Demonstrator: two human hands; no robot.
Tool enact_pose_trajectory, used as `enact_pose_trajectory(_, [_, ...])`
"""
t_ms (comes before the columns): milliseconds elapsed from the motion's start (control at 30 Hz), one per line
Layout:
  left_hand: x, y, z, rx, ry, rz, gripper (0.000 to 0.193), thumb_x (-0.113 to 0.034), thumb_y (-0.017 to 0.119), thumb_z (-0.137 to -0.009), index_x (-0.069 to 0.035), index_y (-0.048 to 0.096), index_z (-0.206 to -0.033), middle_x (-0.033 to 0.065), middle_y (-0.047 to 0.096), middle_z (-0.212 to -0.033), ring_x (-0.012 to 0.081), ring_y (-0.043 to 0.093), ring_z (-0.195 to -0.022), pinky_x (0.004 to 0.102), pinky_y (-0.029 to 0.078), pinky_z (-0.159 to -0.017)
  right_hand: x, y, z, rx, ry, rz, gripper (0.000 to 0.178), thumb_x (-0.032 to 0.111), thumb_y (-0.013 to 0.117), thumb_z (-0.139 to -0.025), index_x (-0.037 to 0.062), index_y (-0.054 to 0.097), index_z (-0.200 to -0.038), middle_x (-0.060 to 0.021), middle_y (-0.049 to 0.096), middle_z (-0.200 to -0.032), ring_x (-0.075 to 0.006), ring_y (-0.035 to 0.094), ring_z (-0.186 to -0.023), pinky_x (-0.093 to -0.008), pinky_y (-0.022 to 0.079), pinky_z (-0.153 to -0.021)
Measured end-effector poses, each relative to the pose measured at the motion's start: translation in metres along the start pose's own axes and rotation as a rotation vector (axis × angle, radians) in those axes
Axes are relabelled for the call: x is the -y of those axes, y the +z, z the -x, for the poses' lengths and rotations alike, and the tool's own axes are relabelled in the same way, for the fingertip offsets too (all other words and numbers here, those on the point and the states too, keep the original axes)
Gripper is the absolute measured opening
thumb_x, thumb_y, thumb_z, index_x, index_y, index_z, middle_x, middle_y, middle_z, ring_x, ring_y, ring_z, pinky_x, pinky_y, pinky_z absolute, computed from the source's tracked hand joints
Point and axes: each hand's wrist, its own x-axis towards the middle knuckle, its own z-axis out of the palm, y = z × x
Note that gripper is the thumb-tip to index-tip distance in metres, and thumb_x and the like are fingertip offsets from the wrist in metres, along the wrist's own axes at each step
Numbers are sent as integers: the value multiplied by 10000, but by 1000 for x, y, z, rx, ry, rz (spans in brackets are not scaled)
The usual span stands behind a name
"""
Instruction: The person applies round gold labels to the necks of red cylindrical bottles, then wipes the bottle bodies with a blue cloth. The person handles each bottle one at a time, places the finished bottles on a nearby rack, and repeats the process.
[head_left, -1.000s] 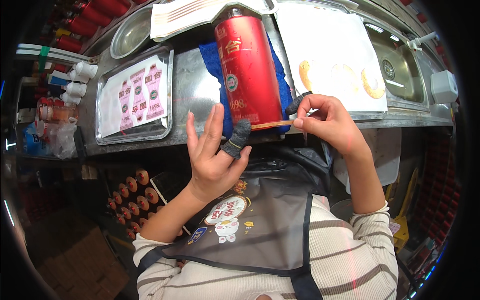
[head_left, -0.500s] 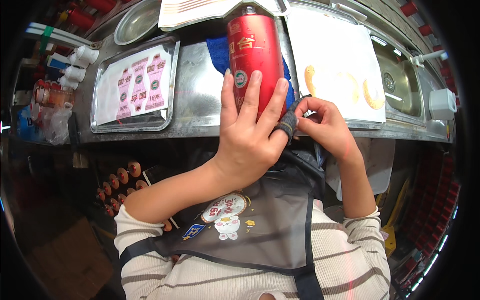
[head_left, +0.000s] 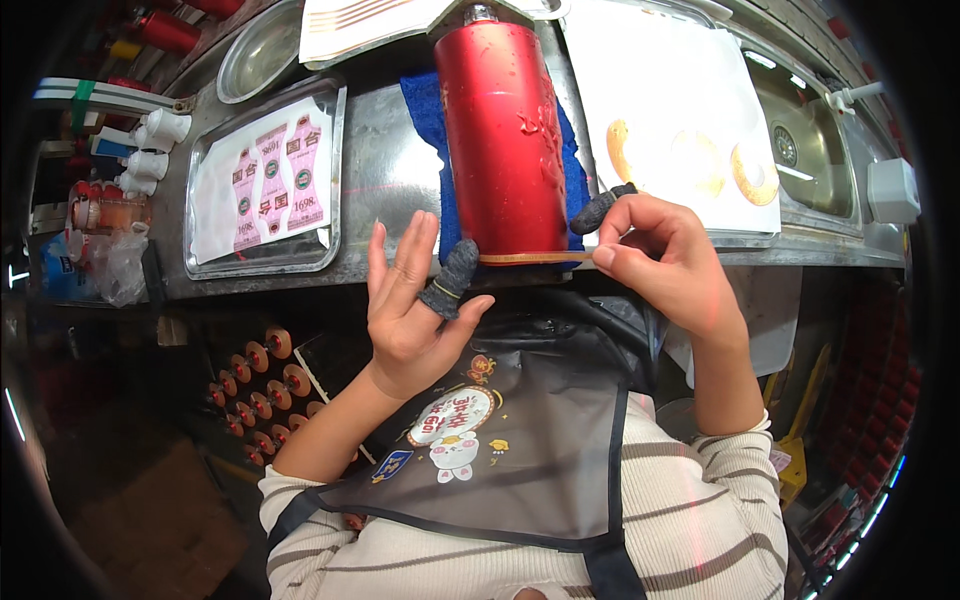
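Red cylinder (head_left: pixel 503 140) top cut off by frame edge; printing on tray labels (head_left: pixel 268 180) too small to make out; steel counter (head_left: pixel 385 180) with blue cloth (head_left: pixel 425 110) under cylinder, sink (head_left: pixel 810 150) far right; left hand (head_left: pixel 415 310) open, fingers spread, dark-capped finger touching cylinder base; right hand (head_left: pixel 660 260) pinching thin gold band (head_left: pixel 530 257) against base rim, cylinder lying just above both hands.

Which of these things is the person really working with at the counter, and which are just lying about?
In use:
- red bottle lying on the blue cloth
- gold band at the bottle's near end, pinched by the right hand
- left hand, open, its dark-capped thumb at the band

Lying about:
- tray of pink labels
- round metal dish
- white sheet with gold rings
- sink
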Motion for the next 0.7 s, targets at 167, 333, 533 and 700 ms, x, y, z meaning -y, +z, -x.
enact_pose_trajectory(167, [-2,3,0,14,43,0,437,-16,850,-659,46,710,-1068,291,492,-1459,446,543,-1299,671,269,-1112,-4,2,-1,-51,-41,-50,86,71,672,-866,42,598,-832,70,544,-765,1,437,-690,-177,335,-604])
enact_pose_trajectory(333, [-5,3,-8,15,74,4,458,25,821,-653,36,696,-1094,284,470,-1479,443,545,-1298,681,271,-1103,-16,0,-8,-61,-68,-53,60,54,656,-880,21,615,-850,41,589,-795,-7,495,-695,-176,388,-614])
enact_pose_trajectory(533, [-12,0,-22,66,131,-80,463,12,813,-649,-56,727,-1099,270,487,-1469,436,546,-1297,691,271,-1092,-19,0,-10,-42,-73,-68,68,58,667,-884,23,618,-852,42,589,-798,-1,490,-696,-176,384,-608])
enact_pose_trajectory(700, [-24,5,-47,40,202,-192,294,-71,786,-667,-97,752,-958,246,517,-1457,459,534,-1301,712,237,-1093,-25,0,-14,-27,-83,-43,82,69,678,-900,15,628,-863,37,611,-809,2,512,-688,-170,403,-604])
